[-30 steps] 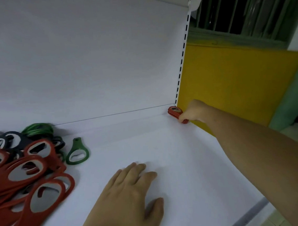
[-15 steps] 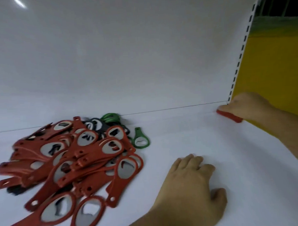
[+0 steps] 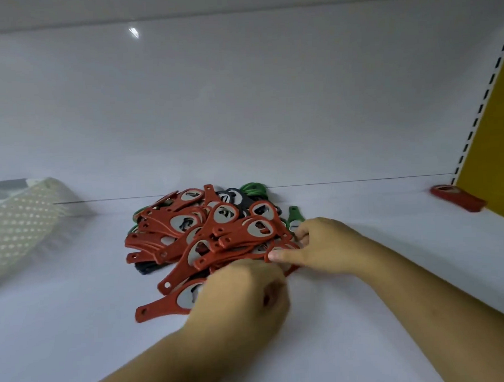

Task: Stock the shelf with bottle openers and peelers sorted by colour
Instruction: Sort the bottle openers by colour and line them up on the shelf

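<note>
Right hand (image 3: 328,245): at the 3 o'clock edge of the pile. The thumb lies flat on the head of a red opener (image 3: 242,254) and the fingers curl at its far side, so it reads as a pinch.
Left hand (image 3: 244,298): at the pile's 6 o'clock edge, knuckles up and fingers curled under. Can't tell if it holds anything, as it's blurred.
Mixed pile (image 3: 195,236): mid-shelf, mostly red bottle openers heaped crosswise.
Other colours: one green opener (image 3: 294,216) at 1 o'clock just beyond the right hand. There are green ones (image 3: 253,189) and black ones (image 3: 239,198) at the pile's 12 o'clock, part buried.
Peelers: none I can make out.
Done: a lone red opener (image 3: 459,200) lies flat in the far corner at 3 o'clock, well apart from the pile. It looks like the start of the red group.
Left: nearly everything. The reds still need moving across, and green and black have no spot yet.
Shelf (image 3: 77,328): white, smooth and flat.
Back panel (image 3: 241,104): white and glossy, showing a lamp glint.
9 o'clock: a pale mesh basket (image 3: 21,227) tipped on its side.
3 o'clock: a slotted upright (image 3: 473,129), with a yellow wall (image 3: 500,157) past it.
</note>
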The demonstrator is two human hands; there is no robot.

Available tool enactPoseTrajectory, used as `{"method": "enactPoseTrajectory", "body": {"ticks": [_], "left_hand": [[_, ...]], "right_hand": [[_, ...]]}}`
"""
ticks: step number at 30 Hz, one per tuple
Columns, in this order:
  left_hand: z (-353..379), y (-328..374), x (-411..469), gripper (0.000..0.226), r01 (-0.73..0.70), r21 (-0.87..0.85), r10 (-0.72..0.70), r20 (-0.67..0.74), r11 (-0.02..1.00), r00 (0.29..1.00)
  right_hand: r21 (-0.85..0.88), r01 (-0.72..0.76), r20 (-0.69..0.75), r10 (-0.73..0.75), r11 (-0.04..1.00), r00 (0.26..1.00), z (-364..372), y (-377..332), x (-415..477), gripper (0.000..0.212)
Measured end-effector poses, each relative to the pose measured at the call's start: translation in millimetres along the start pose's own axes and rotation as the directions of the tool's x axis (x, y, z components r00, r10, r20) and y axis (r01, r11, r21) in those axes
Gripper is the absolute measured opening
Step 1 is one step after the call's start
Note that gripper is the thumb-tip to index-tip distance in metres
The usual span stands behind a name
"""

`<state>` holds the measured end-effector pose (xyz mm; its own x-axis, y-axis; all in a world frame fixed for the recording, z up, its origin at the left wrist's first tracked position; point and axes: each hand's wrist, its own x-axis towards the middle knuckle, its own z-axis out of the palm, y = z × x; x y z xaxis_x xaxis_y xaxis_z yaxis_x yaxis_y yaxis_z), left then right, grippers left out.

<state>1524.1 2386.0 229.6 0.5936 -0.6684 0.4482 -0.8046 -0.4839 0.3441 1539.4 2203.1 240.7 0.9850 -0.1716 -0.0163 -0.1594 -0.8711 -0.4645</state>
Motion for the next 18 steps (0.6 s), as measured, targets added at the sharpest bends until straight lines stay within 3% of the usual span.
{"method": "enactPoseTrajectory", "body": {"ticks": [4, 11, 15, 18], "left_hand": [[3.1, -14.4, 5.0, 0.016, 0.165, -0.077, -0.171, -0.084, 0.983, 0.982], [4.5, -12.1, 2.7, 0.016, 0.184, -0.193, -0.203, -0.082, 0.964, 0.976], [2.8, -12.4, 0.4, 0.020, 0.216, -0.306, -0.251, -0.078, 0.927, 0.965], [3.2, -14.7, -0.7, 0.023, 0.249, -0.360, -0.292, -0.070, 0.899, 0.954]], "right_hand": [[0.060, 0.075, -0.025, -0.074, 0.995, 0.997, 6.2, -4.7, -6.8, 0.052], [0.407, 0.075, 0.073, -0.115, 0.910, 0.991, -0.5, 7.4, 1.1, 0.019], [0.531, 0.051, 0.152, -0.154, 0.846, 0.976, -7.0, 12.1, -1.2, 0.013], [0.617, 0.045, 0.130, -0.159, 0.786, 0.979, -13.5, 16.1, -0.9, 0.011]]}}
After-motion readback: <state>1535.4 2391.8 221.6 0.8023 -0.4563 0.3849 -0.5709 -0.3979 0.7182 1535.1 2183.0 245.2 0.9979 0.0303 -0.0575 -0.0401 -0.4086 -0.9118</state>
